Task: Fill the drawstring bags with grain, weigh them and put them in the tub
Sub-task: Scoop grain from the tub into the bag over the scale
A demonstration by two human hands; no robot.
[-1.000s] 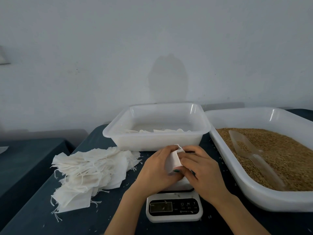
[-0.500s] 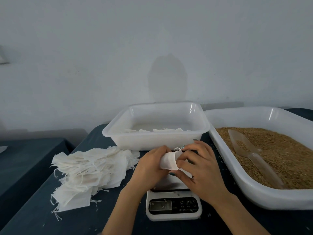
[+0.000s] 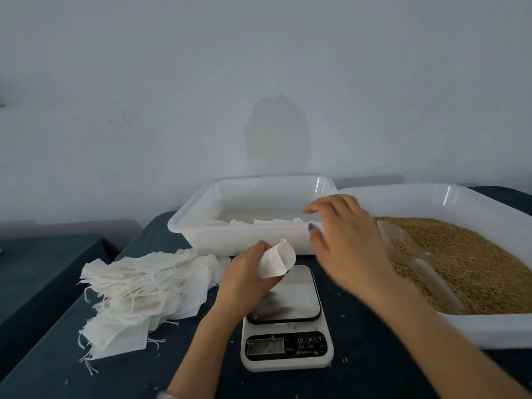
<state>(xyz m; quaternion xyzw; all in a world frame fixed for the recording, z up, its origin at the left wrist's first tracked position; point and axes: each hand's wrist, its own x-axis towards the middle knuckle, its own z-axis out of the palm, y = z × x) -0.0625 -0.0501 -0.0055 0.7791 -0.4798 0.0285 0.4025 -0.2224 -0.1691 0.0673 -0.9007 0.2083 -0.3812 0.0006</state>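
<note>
Now I'm gripping the unfilled bag (image 3: 277, 260) in my left hand (image 3: 244, 282), spread right hand (image 3: 344, 240) hovering near the scoop (image 3: 403, 249) for filling.

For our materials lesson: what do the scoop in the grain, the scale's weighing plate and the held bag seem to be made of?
Scoop: likely clear plastic, glossy; grain shows through it. Weighing plate: probably metal, smooth; it gives a soft grey reflection. Bag, gripped by the left hand: thin white cloth or non-woven fabric, matte; it folds softly.
</note>
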